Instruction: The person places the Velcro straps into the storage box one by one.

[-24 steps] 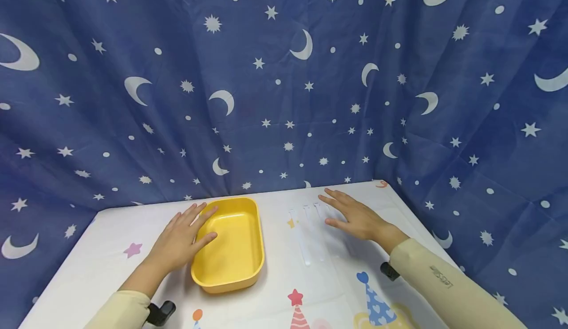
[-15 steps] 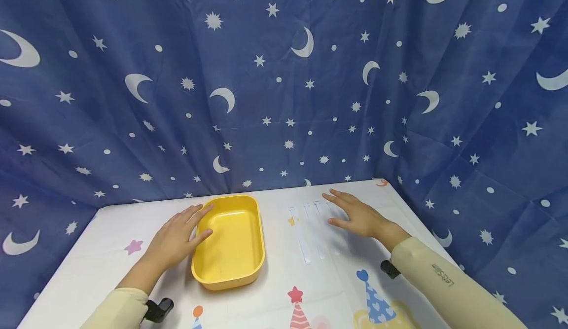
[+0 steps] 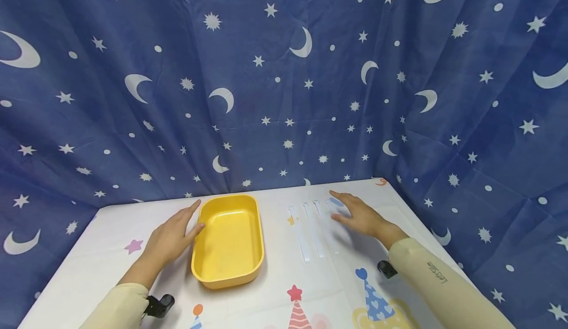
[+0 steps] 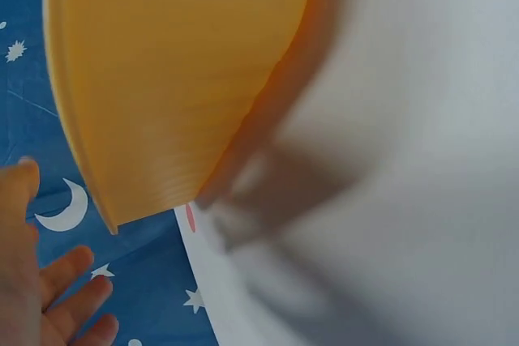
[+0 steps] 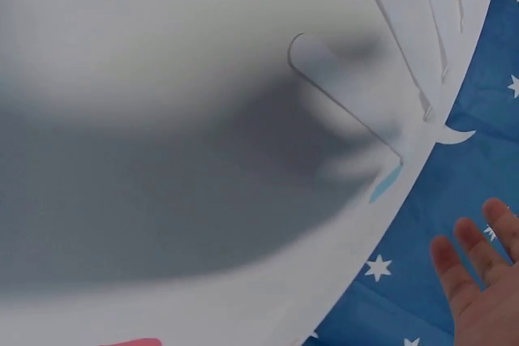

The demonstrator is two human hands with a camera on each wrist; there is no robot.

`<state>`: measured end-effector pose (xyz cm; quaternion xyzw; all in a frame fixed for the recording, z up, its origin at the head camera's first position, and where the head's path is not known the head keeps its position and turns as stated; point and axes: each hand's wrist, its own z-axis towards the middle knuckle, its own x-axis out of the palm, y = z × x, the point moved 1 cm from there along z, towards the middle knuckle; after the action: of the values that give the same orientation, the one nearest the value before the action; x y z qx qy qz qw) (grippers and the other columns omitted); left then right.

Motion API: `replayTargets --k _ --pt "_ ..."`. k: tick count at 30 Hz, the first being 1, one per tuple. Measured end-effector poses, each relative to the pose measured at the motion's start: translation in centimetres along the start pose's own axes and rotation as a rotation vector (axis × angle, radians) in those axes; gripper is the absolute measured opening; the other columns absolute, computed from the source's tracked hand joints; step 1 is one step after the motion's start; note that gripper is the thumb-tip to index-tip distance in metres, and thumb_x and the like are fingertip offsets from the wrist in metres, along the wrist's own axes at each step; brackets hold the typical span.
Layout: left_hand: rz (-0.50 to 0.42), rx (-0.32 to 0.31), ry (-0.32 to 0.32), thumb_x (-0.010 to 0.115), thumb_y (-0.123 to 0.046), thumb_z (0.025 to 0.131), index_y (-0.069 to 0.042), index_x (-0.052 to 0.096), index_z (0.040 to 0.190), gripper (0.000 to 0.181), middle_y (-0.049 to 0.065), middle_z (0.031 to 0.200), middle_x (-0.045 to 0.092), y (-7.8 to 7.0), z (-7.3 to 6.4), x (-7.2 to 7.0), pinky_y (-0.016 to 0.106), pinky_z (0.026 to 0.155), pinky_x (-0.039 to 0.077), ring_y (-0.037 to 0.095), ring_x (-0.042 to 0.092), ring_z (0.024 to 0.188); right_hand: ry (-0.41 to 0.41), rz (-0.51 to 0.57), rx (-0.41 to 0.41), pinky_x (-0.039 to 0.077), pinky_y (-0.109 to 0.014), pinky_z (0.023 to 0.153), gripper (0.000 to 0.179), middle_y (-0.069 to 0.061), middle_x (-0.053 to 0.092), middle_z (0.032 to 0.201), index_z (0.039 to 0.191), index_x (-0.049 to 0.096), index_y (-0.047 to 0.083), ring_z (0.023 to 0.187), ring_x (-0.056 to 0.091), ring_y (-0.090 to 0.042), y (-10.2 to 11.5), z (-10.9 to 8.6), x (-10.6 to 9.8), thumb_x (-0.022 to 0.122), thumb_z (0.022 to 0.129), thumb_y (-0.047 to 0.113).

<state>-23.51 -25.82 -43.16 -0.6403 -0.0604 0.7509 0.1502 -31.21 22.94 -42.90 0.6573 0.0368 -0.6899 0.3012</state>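
Observation:
A yellow rectangular tray (image 3: 228, 242) with rounded corners stands on the table, nothing inside it. My left hand (image 3: 170, 237) hovers beside its left rim with straight, spread fingers and holds nothing. In the left wrist view the fingers (image 4: 77, 305) show apart from the tray wall (image 4: 178, 79). Several slim white strips (image 3: 300, 237), each with a rounded end, lie side by side to the right of the tray. Over the rightmost strip (image 5: 345, 95) hangs my right hand (image 3: 361, 215), fingers extended, holding nothing; it partly hides that strip in the head view.
The white tablecloth (image 3: 275, 279) carries printed party hats and stars. Behind and at both sides hangs a blue curtain (image 3: 266, 97) with moons and stars, meeting the table's back edge. A dark wrist device (image 3: 159, 306) is strapped under each forearm.
My left hand has drawn slightly left, off the tray's opening to beside its rim. My right hand has shifted a little to the right, uncovering more of the strips.

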Motion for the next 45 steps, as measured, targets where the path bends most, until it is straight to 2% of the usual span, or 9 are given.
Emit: replayTargets --k 4,10,12,17,21,26,33,39,45 --pt "-0.015 -0.081 0.029 0.050 -0.046 0.100 -0.015 0.022 0.157 0.071 0.019 0.144 0.048 0.1 0.2 0.2 0.066 0.100 0.042 0.044 0.047 0.129 -0.003 0.006 0.043 0.029 -0.064 0.112 0.072 -0.016 0.040 0.152 0.153 0.035 0.016 0.140 0.034 -0.043 -0.4 -0.2 0.1 0.052 0.096 0.055" --pt "-0.068 -0.108 0.049 0.050 -0.045 0.101 -0.008 0.031 0.153 0.067 0.016 0.131 0.058 -0.1 0.3 0.5 0.059 0.087 0.051 0.035 0.063 0.109 0.021 0.019 0.136 0.025 -0.064 0.114 0.073 -0.019 0.041 0.151 0.152 0.038 0.012 0.141 0.032 -0.045 -0.9 -0.2 0.3 0.047 0.097 0.060" --pt "-0.084 -0.115 0.050 0.051 -0.043 0.100 -0.006 0.034 0.151 0.066 0.015 0.126 0.061 -0.2 0.4 0.5 0.055 0.084 0.053 0.032 0.065 0.103 0.027 0.035 0.150 0.030 -0.062 0.112 0.073 -0.020 0.046 0.147 0.151 0.039 0.011 0.137 0.038 -0.044 -1.1 -0.1 0.5 0.047 0.097 0.058" --pt "-0.105 -0.131 0.053 0.055 -0.038 0.099 -0.003 0.041 0.147 0.062 0.011 0.111 0.065 -0.4 0.5 0.7 0.043 0.071 0.052 0.023 0.060 0.084 0.010 0.151 0.175 0.047 -0.054 0.097 0.066 -0.022 0.057 0.129 0.147 0.043 0.003 0.113 0.057 -0.037 -1.5 0.2 1.1 0.054 0.098 0.047" --pt "-0.134 -0.136 0.054 0.056 -0.036 0.099 -0.001 0.043 0.146 0.059 0.009 0.104 0.064 -0.4 0.4 1.0 0.035 0.066 0.046 0.020 0.053 0.077 0.001 0.214 0.215 0.051 -0.050 0.090 0.061 -0.022 0.060 0.122 0.143 0.047 0.000 0.104 0.060 -0.033 -1.6 0.5 1.5 0.059 0.097 0.038" --pt "-0.219 -0.146 0.083 0.055 -0.034 0.099 0.001 0.042 0.145 0.059 0.013 0.104 0.063 -0.4 0.3 1.4 0.029 0.056 0.044 0.017 0.052 0.066 0.006 0.235 0.266 0.052 -0.048 0.088 0.057 -0.020 0.062 0.119 0.142 0.047 0.000 0.101 0.061 -0.031 -1.7 0.4 1.8 0.062 0.096 0.031" --pt "-0.364 -0.225 0.101 0.053 -0.028 0.100 0.000 0.039 0.146 0.056 0.018 0.105 0.061 -0.2 -0.1 2.0 0.029 0.048 0.049 0.015 0.055 0.052 0.000 0.252 0.280 0.053 -0.047 0.085 0.055 -0.020 0.062 0.115 0.141 0.047 -0.002 0.099 0.061 -0.031 -1.8 0.5 2.0 0.063 0.095 0.025" --pt "-0.391 -0.238 0.090 0.053 -0.026 0.100 0.003 0.041 0.144 0.054 0.011 0.092 0.061 -0.1 -0.2 2.3 0.028 0.045 0.046 0.016 0.056 0.048 -0.005 0.245 0.256 0.053 -0.048 0.086 0.053 -0.022 0.063 0.113 0.138 0.049 -0.005 0.099 0.062 -0.034 -1.9 0.5 2.5 0.064 0.094 0.020" --pt "-0.445 -0.251 0.064 0.053 -0.023 0.100 0.005 0.046 0.139 0.049 0.012 0.091 0.062 -0.3 -0.5 2.2 0.027 0.044 0.046 0.015 0.055 0.047 -0.006 0.213 0.261 0.053 -0.048 0.088 0.053 -0.022 0.062 0.115 0.139 0.049 -0.003 0.101 0.062 -0.033 -2.2 0.5 3.1 0.064 0.094 0.020"
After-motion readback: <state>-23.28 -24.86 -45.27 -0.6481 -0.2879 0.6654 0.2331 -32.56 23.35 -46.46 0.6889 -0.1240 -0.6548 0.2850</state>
